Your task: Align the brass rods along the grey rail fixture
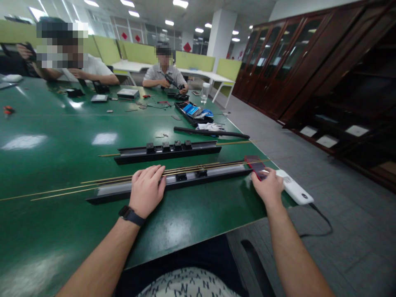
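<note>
On the table point(62, 156), left hand point(147, 189) lies open across a black rail point(216, 172); right hand point(268, 188), half-curled, seemingly touches a phone point(255, 165).

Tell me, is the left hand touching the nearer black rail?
Touching. The head view shows the left hand lying flat across the nearer black rail, fingers covering its top edge.

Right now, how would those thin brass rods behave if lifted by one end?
The brass rods look very long and thin, so they would probably sag. Lying loose on the glossy table, they may roll or slide easily.
</note>
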`<state>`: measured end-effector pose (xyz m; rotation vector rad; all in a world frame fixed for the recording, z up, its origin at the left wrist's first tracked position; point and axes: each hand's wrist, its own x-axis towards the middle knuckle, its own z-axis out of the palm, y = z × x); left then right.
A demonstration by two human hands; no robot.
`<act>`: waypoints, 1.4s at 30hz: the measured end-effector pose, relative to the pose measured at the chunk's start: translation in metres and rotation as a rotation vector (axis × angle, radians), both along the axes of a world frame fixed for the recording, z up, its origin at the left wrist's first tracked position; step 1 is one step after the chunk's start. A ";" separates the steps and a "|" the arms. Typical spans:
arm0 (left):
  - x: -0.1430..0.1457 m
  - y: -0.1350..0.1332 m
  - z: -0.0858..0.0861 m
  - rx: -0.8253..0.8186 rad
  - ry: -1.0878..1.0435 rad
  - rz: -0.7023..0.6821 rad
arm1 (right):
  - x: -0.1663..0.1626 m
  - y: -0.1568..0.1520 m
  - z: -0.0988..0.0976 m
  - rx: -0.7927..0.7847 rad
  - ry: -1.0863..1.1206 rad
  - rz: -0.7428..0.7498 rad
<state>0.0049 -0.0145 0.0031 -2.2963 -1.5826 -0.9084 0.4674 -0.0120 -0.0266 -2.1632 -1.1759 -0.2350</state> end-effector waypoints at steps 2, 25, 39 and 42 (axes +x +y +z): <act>0.000 0.000 -0.001 0.000 -0.001 0.002 | 0.000 0.001 -0.001 0.003 0.000 -0.004; 0.000 0.000 0.000 -0.006 -0.010 0.001 | -0.007 -0.002 0.003 0.043 0.001 -0.015; 0.001 0.000 0.000 0.002 -0.013 0.006 | 0.000 -0.002 -0.002 0.029 -0.048 0.000; 0.000 0.000 0.000 0.000 -0.021 0.004 | -0.001 -0.002 -0.001 0.025 -0.041 -0.006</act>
